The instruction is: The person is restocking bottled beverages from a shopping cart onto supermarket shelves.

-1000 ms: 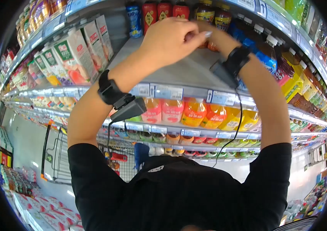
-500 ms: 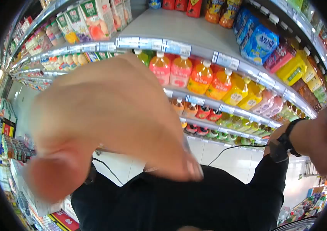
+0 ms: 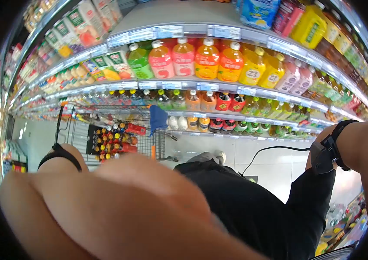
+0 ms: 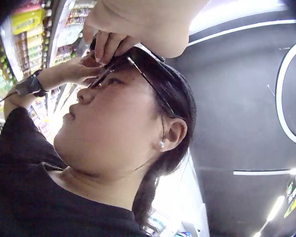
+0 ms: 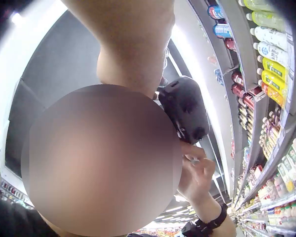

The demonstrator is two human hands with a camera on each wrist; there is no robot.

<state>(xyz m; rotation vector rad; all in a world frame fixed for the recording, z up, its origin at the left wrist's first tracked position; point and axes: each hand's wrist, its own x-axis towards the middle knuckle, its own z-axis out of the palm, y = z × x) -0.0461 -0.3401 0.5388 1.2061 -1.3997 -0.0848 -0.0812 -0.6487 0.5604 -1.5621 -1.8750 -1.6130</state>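
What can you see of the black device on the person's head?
The black device looks like a hard plastic housing with rounded corners and darker patches on its face. It sits at the front of the head. The left hand and right hand are close to it; whether either grips it is unclear.

White "100%" appears on the green panel of a juice carton (image 3: pixel 82 28), upper left shelf. Pink labels on peach-drink bottles (image 3: pixel 183 60) seem to read "水蜜桃" – Chinese for peach. Lettering on orange-label bottles (image 3: pixel 207 63) and shelf-edge price tags (image 3: pixel 224 32) – too small to read.
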